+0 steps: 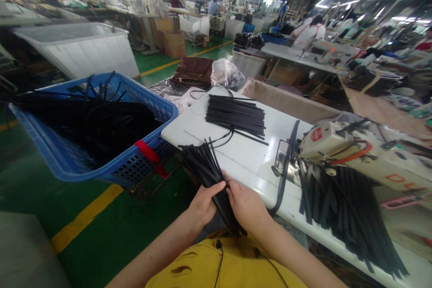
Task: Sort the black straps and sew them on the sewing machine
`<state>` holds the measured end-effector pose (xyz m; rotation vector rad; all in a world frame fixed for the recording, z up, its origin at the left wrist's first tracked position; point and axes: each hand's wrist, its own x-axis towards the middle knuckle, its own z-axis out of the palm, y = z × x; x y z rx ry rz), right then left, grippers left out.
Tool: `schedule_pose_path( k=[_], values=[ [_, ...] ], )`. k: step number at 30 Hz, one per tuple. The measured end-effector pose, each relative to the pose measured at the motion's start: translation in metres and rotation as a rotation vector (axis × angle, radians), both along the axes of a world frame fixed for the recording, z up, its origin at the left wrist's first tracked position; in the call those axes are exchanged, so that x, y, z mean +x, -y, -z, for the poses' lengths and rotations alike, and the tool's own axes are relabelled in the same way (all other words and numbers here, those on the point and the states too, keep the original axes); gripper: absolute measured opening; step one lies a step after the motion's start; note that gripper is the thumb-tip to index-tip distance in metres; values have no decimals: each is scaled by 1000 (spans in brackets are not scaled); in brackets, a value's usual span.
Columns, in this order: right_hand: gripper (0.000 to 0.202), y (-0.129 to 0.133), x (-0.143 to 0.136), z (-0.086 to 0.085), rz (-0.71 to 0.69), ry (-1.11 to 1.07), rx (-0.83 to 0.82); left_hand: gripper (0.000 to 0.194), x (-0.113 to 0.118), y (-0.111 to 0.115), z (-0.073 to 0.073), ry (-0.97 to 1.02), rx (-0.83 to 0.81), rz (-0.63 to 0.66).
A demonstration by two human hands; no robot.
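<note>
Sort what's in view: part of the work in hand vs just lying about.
Likely in the work:
- strip bundle, held in both hands
- strip pile on the table
- blue basket of black strips
- sewing machine, more strips beside it

Probably just lying about:
- brown bag
- plastic bag
- cardboard box
</note>
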<state>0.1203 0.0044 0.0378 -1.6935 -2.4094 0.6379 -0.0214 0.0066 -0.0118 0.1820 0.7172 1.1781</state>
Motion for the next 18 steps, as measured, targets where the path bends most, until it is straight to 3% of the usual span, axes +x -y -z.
schedule_pose_path(
  k=[5,7,9,11,14,18],
  values=[
    [39,-24,0,-16,-135,27,49,33,-4,-3,3,0,-69,-48],
    [45,-53,7,-25,-131,97,160,33,-9,-4,1,19,-117,-82],
    [33,-93,17,-29,-41,136,251,38,-13,-3,-2,37,-141,-92],
    [37,-136,28,-27,18,164,302,44,-16,-1,-5,41,-123,-86],
    [66,-190,42,-16,80,205,328,43,-19,2,-5,41,-51,-65],
    [50,-214,50,0,82,242,328,35,-22,3,0,66,-2,-44]
  ],
)
